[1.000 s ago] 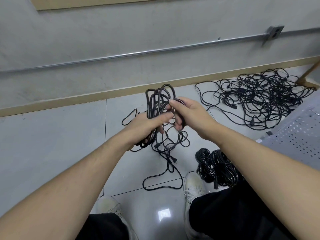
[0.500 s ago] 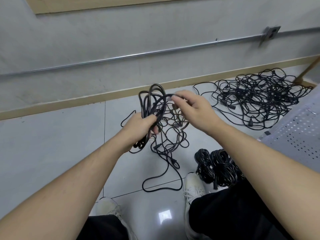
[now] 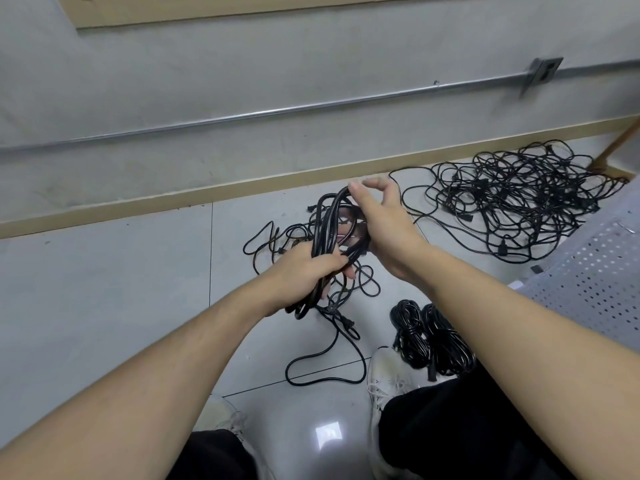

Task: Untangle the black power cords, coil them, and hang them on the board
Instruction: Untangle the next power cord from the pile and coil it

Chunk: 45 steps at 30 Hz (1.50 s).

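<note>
The left hand (image 3: 304, 271) is wrapped tight around a bunch of smooth black rubber cord loops (image 3: 329, 230), held up above the floor. The right hand (image 3: 381, 220) pinches the top of the same loops with its thumb and fingertips. Loose thin cord (image 3: 332, 341) hangs down from the bunch and curls on the shiny grey tile floor (image 3: 104, 289). Near the white shoe (image 3: 388, 375) lie two neat round black coils (image 3: 429, 334). Farther right, by the wall, sits a big messy pile of tangled black cords (image 3: 519, 206), next to a grey metal board with small holes (image 3: 595, 285).
</note>
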Tool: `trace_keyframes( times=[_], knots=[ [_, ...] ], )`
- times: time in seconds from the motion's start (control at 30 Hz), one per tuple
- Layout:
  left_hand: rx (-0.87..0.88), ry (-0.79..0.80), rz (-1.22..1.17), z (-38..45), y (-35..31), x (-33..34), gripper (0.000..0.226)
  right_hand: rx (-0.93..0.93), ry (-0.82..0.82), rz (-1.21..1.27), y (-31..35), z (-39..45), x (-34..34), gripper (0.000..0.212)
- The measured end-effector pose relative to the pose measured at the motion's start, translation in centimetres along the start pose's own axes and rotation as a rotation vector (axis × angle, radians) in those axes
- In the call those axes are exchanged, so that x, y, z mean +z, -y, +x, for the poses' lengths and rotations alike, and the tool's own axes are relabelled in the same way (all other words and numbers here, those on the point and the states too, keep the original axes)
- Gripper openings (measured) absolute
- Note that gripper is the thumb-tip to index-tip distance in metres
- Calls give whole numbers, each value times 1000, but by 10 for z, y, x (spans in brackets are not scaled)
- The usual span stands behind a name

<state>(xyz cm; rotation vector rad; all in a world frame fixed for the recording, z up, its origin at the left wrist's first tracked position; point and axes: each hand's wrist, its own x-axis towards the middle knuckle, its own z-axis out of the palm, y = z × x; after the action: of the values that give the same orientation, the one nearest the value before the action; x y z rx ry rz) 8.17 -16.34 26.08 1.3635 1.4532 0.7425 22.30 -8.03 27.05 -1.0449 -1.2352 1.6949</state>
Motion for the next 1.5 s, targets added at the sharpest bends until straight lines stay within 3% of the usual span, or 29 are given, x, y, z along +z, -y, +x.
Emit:
trace_keyframes(
  times=[0.07,0.2,0.3,0.5,0.63,0.77,0.93,1.03,1.07,1.13,1.2,1.27,1.37,1.5],
  knots=[
    [-4,2,0,-1,1,-3,27,56,31,58,1,1,-1,40],
    [-29,-37,-71,7,5,-7,32,88,-21,110,-3,8,0,23],
    [6,-40,-59,8,1,-3,23,124,-78,173,1,10,4,21],
    [61,-52,98,8,-3,-6,31,191,-103,339,13,8,11,24],
    [21,161,-79,3,-4,-7,21,162,-61,328,15,6,4,30],
    [36,274,-307,-2,-3,-4,8,126,-24,308,16,8,-2,29],
    [53,246,-364,3,0,4,23,41,24,242,12,9,-7,25],
    [82,147,-358,3,-4,4,29,127,138,264,2,13,-17,39],
    [90,96,-379,3,-6,2,30,167,204,192,-4,14,-22,38],
    [100,-18,-457,5,-10,-4,26,185,345,-213,-19,18,-33,30],
    [99,-114,-539,8,-10,-10,27,217,559,-677,-33,16,-38,37],
    [97,-177,-629,11,-8,-15,29,305,748,-901,-46,10,-33,43],
    [91,-261,-706,14,-6,-19,30,309,761,-946,-54,4,-22,5],
    [26,-521,-675,15,-4,-39,37,147,628,-1018,-45,12,-28,27]
  ],
)
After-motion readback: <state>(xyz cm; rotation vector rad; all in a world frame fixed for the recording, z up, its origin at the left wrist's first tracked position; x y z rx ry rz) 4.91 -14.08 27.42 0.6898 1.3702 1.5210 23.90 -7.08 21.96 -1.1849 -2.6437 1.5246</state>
